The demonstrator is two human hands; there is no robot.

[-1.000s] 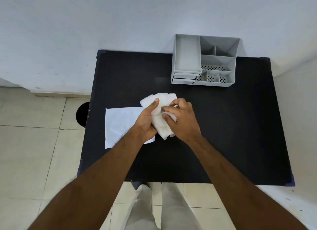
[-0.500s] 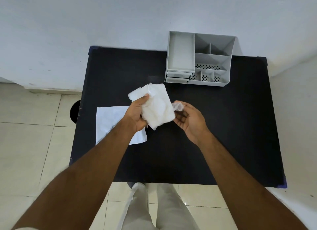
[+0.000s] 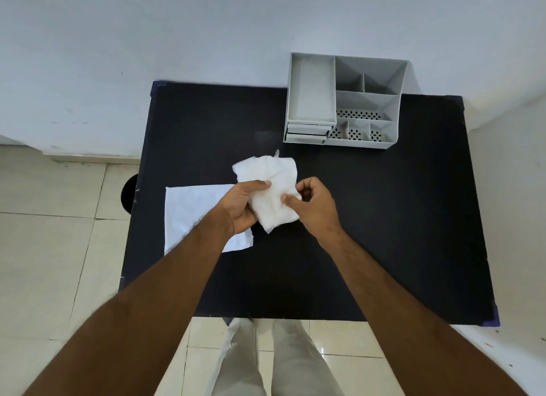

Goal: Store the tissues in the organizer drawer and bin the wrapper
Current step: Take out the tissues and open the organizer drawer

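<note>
A white pack of tissues is held above the middle of the black table. My left hand grips its lower left side, thumb on top. My right hand pinches its right edge between thumb and fingers. A flat white sheet lies on the table to the left, partly under my left forearm. The grey organizer stands at the table's far edge against the wall, its small drawers at the front left pushed in.
A round black bin sits on the tiled floor just off the table's left edge, mostly hidden by the table. The white wall runs behind the table. My legs show below the near edge.
The tissue pack was lifted off the table by my left hand. My right hand let go briefly, then came back to pinch the pack's right edge.
</note>
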